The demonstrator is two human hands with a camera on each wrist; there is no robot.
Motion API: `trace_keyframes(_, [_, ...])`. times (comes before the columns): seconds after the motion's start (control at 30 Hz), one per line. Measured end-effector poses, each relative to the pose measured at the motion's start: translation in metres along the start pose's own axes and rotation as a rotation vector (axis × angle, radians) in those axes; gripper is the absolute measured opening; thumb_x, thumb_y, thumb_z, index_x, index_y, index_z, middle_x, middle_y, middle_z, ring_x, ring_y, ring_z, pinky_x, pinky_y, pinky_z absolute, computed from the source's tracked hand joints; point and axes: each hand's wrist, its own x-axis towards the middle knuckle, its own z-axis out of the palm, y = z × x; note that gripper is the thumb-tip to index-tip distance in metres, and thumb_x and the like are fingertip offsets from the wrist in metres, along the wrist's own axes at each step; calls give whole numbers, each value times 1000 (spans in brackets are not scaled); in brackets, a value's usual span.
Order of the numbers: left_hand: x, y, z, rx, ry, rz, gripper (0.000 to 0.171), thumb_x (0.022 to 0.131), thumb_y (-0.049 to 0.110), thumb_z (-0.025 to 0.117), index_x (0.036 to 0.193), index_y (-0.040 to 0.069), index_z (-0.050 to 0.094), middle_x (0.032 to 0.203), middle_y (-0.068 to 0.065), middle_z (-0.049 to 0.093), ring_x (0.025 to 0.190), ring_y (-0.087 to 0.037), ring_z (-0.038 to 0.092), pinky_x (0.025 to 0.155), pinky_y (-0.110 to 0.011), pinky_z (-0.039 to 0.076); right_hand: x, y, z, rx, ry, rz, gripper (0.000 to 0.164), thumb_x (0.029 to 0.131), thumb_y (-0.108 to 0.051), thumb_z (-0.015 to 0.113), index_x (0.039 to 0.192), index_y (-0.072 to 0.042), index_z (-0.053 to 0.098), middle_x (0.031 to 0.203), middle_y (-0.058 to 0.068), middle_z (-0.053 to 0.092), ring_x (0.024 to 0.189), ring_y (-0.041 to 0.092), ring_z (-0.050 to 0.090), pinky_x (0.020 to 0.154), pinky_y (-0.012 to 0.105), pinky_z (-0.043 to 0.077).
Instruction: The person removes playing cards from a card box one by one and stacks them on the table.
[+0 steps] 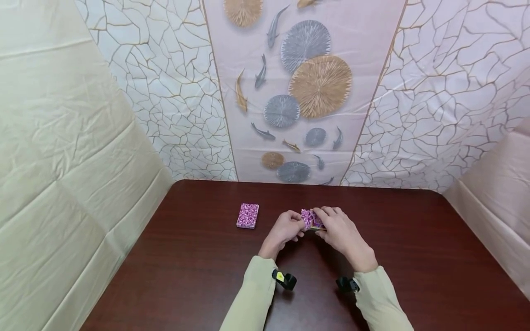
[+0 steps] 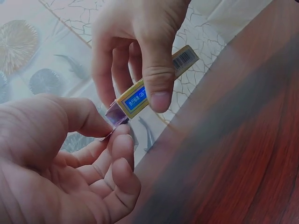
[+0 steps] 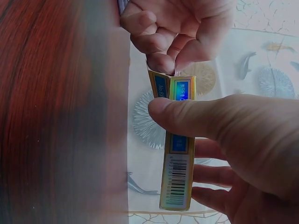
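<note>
My right hand (image 1: 341,230) grips a small playing-card box (image 3: 176,186), its thumb across the narrow side with a barcode and blue label. The box's end faces my left hand (image 1: 285,226), and a flap (image 3: 159,84) stands out at that end in the right wrist view. Between left thumb and fingers I pinch a purple-patterned playing card (image 1: 306,219) at the box's mouth. Only a thin edge of it shows in the wrist views; how many cards I pinch I cannot tell. Left of both hands lies a deck of purple-backed cards (image 1: 247,216).
The dark red-brown wooden table (image 1: 198,266) runs back to a patterned cloth backdrop (image 1: 290,151) with fish and round leaf shapes. Pale cloth walls (image 1: 62,184) stand at both sides. Black wrist straps (image 1: 284,279) sit over the sleeves.
</note>
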Motion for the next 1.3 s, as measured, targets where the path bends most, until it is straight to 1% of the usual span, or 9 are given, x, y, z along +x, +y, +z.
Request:
trace_keyframes(0.07, [1, -3, 1, -8, -1, 0, 17, 88, 10, 61, 105, 6, 58, 76, -5, 65, 59, -12, 58, 49, -23, 47, 0, 0, 0, 6, -3, 9, 59, 78, -16, 83, 130, -3, 59, 121, 18, 63, 113, 39, 56, 95, 54, 48])
trace_keyframes(0.23, [3, -5, 3, -28, 17, 4, 18, 88, 10, 61, 106, 5, 58, 76, -5, 64, 59, -12, 58, 49, -24, 46, -1, 0, 5, -35, 14, 4, 60, 78, -15, 83, 130, -2, 57, 120, 21, 62, 111, 41, 56, 94, 54, 48])
trace_keyframes(0.4, [2, -4, 1, -24, 34, 1, 18, 89, 10, 59, 107, 6, 58, 76, -3, 65, 60, -12, 58, 49, -24, 46, -1, 0, 10, -69, 39, -9, 62, 78, -14, 83, 132, -2, 56, 118, 24, 61, 109, 44, 57, 94, 55, 47])
trace_keyframes(0.6, [2, 0, -1, 0, 94, 22, 19, 90, 10, 58, 108, 5, 58, 77, -3, 60, 63, -13, 54, 51, -24, 44, 1, 1, 11, -69, 63, -3, 62, 78, -13, 83, 133, -4, 55, 118, 24, 61, 109, 44, 56, 95, 55, 47])
trace_keyframes(0.8, [3, -1, -1, -16, 98, 7, 20, 90, 10, 59, 110, 5, 58, 79, -2, 60, 65, -15, 55, 52, -24, 45, 0, 1, 13, -79, 62, -2, 60, 78, -13, 82, 132, -5, 55, 117, 24, 61, 108, 44, 57, 93, 56, 47])
trace_keyframes(0.93, [4, -2, -6, -40, 123, 6, 20, 90, 10, 59, 109, 5, 59, 81, -3, 60, 69, -18, 56, 54, -25, 46, -1, 0, 13, -88, 67, 3, 59, 79, -12, 81, 131, -5, 55, 117, 25, 61, 108, 46, 56, 93, 57, 47])
trace_keyframes(1.0, [5, -3, -8, -52, 132, 8, 21, 90, 9, 58, 110, 5, 59, 81, -4, 61, 71, -18, 56, 55, -24, 47, -1, 1, 13, -92, 64, 18, 59, 79, -12, 81, 131, -5, 55, 117, 26, 60, 108, 46, 56, 93, 57, 46])
trace_keyframes(1.17, [6, -6, -15, -85, 144, 7, 25, 90, 8, 57, 114, 3, 59, 84, -4, 62, 71, -15, 55, 56, -22, 47, -4, 3, 11, -90, 49, 40, 57, 80, -12, 80, 131, -4, 55, 118, 26, 60, 109, 47, 55, 95, 57, 46])
trace_keyframes(1.3, [7, -11, -19, -105, 180, 5, 27, 89, 6, 55, 115, 3, 59, 84, -5, 60, 69, -14, 53, 55, -22, 47, -4, 4, 12, -88, 43, 37, 57, 80, -11, 79, 132, -4, 55, 117, 26, 59, 109, 47, 55, 95, 58, 45])
